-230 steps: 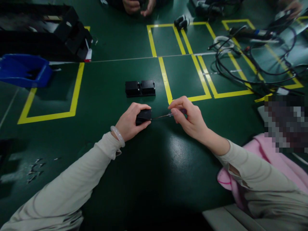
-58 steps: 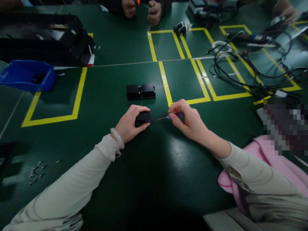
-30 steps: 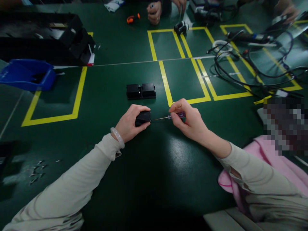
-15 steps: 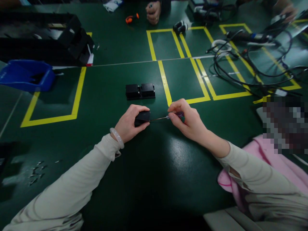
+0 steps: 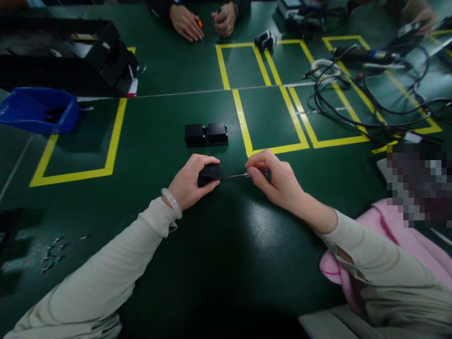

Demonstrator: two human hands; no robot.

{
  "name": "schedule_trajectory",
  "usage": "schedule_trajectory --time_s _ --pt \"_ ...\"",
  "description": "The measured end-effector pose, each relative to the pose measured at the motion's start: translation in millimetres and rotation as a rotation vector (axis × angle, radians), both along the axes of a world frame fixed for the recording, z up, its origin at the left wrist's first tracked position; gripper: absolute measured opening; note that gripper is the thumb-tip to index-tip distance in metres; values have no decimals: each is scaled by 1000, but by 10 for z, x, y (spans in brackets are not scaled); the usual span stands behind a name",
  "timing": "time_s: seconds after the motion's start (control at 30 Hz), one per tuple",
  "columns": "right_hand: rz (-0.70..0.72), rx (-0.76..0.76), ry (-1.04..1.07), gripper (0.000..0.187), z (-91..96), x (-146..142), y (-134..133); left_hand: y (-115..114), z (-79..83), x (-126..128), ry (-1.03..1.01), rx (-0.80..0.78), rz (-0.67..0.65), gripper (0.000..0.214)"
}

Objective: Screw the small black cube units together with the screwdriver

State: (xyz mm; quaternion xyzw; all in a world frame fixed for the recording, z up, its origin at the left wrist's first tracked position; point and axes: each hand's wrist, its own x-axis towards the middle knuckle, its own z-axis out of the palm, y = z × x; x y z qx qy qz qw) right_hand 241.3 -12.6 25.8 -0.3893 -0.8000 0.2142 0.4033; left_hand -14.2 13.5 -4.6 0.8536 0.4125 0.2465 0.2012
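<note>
Our left hand [image 5: 190, 182] is clamped on a small black block [image 5: 209, 173], fingers over its top, thumb on the near side. The block sits on the green table [image 5: 158, 117], near centre, just left of the right hand.

Our right hand [image 5: 277, 182] pinches a thin screwdriver [image 5: 233, 176] at the handle, fingertips closed round it. The shaft lies almost level and points left, with its tip at the block's right face. We can't tell whether it's seated in anything.

The hands are apart, joined only by the screwdriver shaft. There's a pale bracelet [image 5: 172, 202] on the left wrist.

Around them:
- Two more black blocks [image 5: 206, 134], side by side and touching, just beyond the held one.
- Yellow tape boxes [image 5: 243, 120] marked on the table, far and right of the hands.
- Blue bin [image 5: 38, 110] far left, with a black tray [image 5: 63, 56] beyond it.
- Tangle of cables [image 5: 353, 106] far right.
- Small loose metal bits [image 5: 52, 252] near left.
- Pink cloth [image 5: 388, 235] near right, beside our right sleeve.
- A co-worker's hands [image 5: 185, 21] at the far edge, one holding something orange.
</note>
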Motion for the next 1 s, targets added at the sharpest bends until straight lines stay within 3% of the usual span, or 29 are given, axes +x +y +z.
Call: schedule_trajectory --time_s 0.1,0.3,0.6,1.0 --pt "5 7 10 11 -2 3 -5 0 3 2 -2 -3 -1 40" --pt "-2 -54 6 6 2 1 9 -10 5 2 -3 -4 6 41" --pt "-16 -12 72 7 -8 -16 41 -8 8 9 -7 -3 0 41" --pt "-62 -163 118 20 -16 -15 46 -18 21 1 -5 -8 -1 39"
